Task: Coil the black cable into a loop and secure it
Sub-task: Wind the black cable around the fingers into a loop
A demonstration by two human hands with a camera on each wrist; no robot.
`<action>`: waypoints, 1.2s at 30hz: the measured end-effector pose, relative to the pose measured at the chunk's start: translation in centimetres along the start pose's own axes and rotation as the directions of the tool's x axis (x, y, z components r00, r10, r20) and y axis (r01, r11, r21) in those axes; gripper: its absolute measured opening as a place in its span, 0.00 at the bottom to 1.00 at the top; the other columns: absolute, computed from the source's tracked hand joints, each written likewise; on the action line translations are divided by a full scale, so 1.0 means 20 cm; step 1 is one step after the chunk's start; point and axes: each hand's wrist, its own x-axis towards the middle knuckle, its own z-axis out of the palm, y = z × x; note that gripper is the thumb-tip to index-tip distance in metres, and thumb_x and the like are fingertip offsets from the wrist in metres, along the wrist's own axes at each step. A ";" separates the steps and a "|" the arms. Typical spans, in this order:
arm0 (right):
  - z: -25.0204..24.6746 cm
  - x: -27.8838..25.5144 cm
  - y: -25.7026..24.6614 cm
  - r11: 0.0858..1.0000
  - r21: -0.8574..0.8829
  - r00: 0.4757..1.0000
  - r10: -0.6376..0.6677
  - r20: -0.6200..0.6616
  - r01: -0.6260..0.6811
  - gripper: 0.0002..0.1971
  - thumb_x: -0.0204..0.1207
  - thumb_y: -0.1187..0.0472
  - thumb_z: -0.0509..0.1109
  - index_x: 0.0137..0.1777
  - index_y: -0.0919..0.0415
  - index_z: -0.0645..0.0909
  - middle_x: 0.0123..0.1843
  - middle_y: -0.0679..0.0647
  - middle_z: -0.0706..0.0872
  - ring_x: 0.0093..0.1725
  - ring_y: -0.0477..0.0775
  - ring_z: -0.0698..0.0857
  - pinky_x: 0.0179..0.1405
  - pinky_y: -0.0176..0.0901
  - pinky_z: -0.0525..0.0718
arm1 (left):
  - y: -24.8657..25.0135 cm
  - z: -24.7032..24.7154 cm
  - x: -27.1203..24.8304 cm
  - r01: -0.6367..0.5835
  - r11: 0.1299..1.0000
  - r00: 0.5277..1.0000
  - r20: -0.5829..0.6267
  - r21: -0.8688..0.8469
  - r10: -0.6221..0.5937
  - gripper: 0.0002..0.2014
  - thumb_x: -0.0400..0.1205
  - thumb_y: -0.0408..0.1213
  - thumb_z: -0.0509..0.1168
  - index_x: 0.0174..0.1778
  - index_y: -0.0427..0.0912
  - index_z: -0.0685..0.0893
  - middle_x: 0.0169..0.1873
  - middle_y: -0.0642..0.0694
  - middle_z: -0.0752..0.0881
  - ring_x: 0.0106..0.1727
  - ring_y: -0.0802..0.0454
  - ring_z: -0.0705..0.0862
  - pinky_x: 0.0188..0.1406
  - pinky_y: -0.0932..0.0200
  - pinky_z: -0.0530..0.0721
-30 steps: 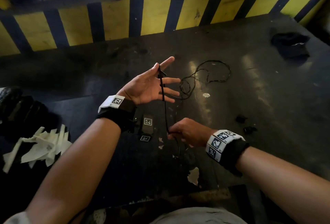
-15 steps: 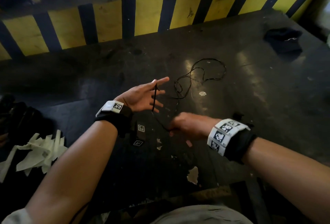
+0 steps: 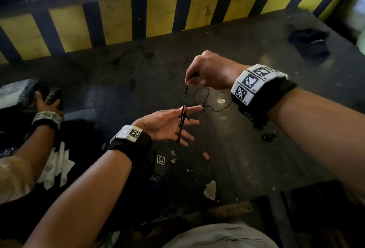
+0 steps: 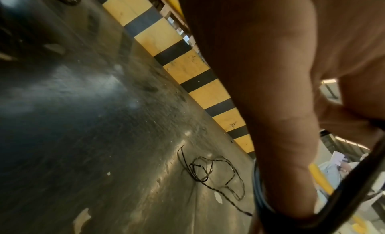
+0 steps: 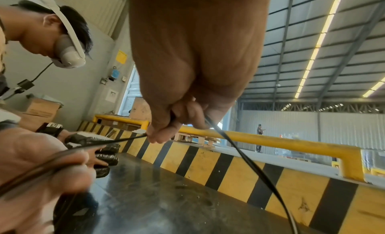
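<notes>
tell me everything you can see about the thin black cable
The thin black cable looks like smooth rubbery cord. Several turns lie wound across the flat fingers of the left hand, palm up. A taut stretch rises to the right hand, which pinches it above. The loose remainder lies tangled on the dark worn tabletop beyond the hands.

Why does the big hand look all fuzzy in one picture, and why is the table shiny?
Right wrist view: the left hand sits too near the lens, so it blurs. Head view: lamps glare off the dark table near the black cable. Left wrist view: the table's left side smears.
</notes>
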 end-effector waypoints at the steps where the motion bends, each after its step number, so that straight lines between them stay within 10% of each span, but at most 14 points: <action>1: 0.00 0.01 0.00 1.000 0.011 1.000 -0.007 -0.010 0.007 0.05 0.78 0.53 0.76 0.52 0.46 0.92 0.55 0.51 0.89 0.53 0.53 0.89 0.57 0.56 0.90 | 0.00 0.01 -0.01 -0.024 0.999 1.000 -0.009 -0.026 0.024 0.27 0.83 0.56 0.61 0.81 0.63 0.73 0.84 0.37 0.68 0.79 0.15 0.65 0.73 0.21 0.70; 16: 0.17 0.06 0.07 0.980 0.186 0.991 -0.054 -0.126 0.077 0.08 0.79 0.57 0.77 0.53 0.56 0.94 0.49 0.50 0.95 0.45 0.41 0.89 0.47 0.26 0.82 | 0.05 0.12 -0.21 -0.120 0.981 0.962 0.224 -0.154 0.153 0.26 0.83 0.53 0.67 0.79 0.57 0.76 0.84 0.25 0.61 0.80 0.11 0.56 0.76 0.14 0.56; 20: 0.39 -0.06 0.06 0.921 0.389 0.996 0.061 -0.067 -0.030 0.08 0.80 0.64 0.74 0.49 0.51 0.93 0.39 0.40 0.91 0.36 0.32 0.87 0.42 0.36 0.84 | 0.17 0.15 -0.24 -0.224 0.961 0.930 0.260 -0.165 0.261 0.26 0.84 0.53 0.64 0.80 0.59 0.74 0.83 0.24 0.63 0.79 0.12 0.61 0.74 0.17 0.64; 23: 0.59 -0.14 -0.01 0.822 0.566 0.997 0.074 0.009 -0.066 0.11 0.80 0.65 0.71 0.58 0.59 0.92 0.38 0.36 0.89 0.37 0.27 0.87 0.44 0.44 0.85 | 0.24 0.15 -0.23 -0.294 0.944 0.920 0.224 -0.149 0.322 0.26 0.85 0.54 0.61 0.82 0.61 0.72 0.81 0.26 0.69 0.75 0.20 0.72 0.73 0.19 0.66; 27: 0.78 -0.19 -0.11 0.756 0.640 0.988 0.059 0.145 -0.139 0.10 0.85 0.61 0.69 0.59 0.60 0.90 0.40 0.55 0.91 0.36 0.42 0.86 0.43 0.39 0.86 | 0.25 0.09 -0.20 -0.344 0.931 0.926 0.117 -0.124 0.358 0.27 0.85 0.55 0.58 0.82 0.63 0.69 0.83 0.25 0.64 0.78 0.15 0.65 0.74 0.19 0.66; 31: 0.78 -0.27 -0.19 0.807 0.585 0.977 -0.054 0.207 -0.080 0.11 0.88 0.59 0.64 0.60 0.57 0.89 0.39 0.57 0.90 0.30 0.37 0.82 0.34 0.28 0.80 | 0.22 -0.02 -0.20 -0.358 0.924 0.934 -0.030 -0.135 0.357 0.30 0.83 0.57 0.63 0.83 0.66 0.67 0.82 0.27 0.68 0.76 0.16 0.71 0.68 0.23 0.77; 36: 0.68 -0.27 -0.20 0.880 0.467 0.942 -0.081 0.325 -0.086 0.12 0.88 0.54 0.63 0.60 0.48 0.88 0.40 0.46 0.90 0.43 0.39 0.89 0.47 0.34 0.83 | 0.14 -0.10 -0.18 -0.310 0.945 0.945 -0.145 -0.100 0.294 0.28 0.84 0.58 0.57 0.84 0.67 0.67 0.82 0.27 0.66 0.73 0.19 0.76 0.65 0.26 0.81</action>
